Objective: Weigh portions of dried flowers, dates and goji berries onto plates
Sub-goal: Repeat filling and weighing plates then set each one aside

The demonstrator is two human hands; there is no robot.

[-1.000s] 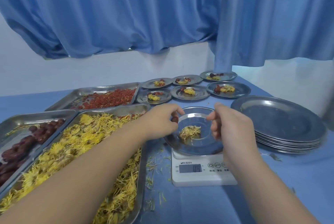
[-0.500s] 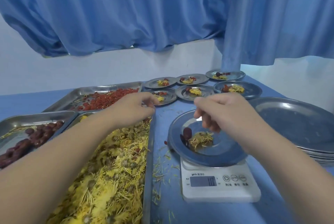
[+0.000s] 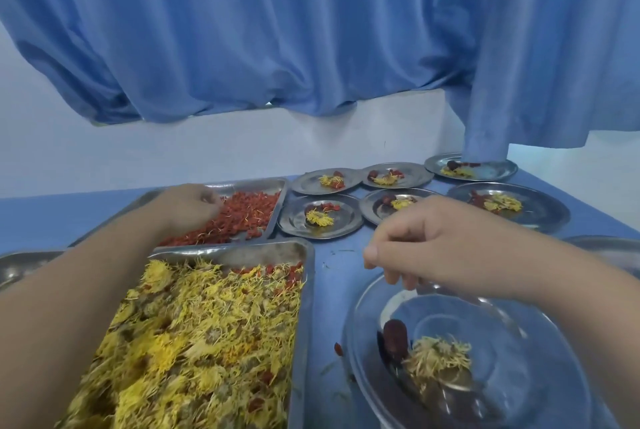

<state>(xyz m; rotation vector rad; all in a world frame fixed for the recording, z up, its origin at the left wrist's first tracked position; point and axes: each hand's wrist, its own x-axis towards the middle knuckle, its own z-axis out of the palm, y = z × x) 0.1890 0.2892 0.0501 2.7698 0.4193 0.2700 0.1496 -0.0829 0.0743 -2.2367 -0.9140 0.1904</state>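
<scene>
My left hand [image 3: 188, 208] reaches into the tray of red goji berries [image 3: 242, 217], its fingertips bunched among the berries. My right hand [image 3: 426, 245] hovers with loosely curled fingers over the far rim of the near steel plate [image 3: 360, 310] and holds nothing. On that plate lie one dark date [image 3: 394, 338] and a small heap of yellow dried flowers [image 3: 436, 357]. A large tray of dried flowers [image 3: 207, 342] sits under my left forearm. The scale under the plate is hidden.
Several filled plates [image 3: 320, 217] stand in two rows at the back right. A corner of another steel tray [image 3: 20, 265] shows at the left edge, and a steel plate rim [image 3: 606, 245] at the right. One loose berry [image 3: 338, 349] lies on the blue table. Blue curtains hang behind.
My left hand let the date go onto the near plate and moved left and back to the goji tray. My right hand stayed above the plate. The view has shifted closer and down.
</scene>
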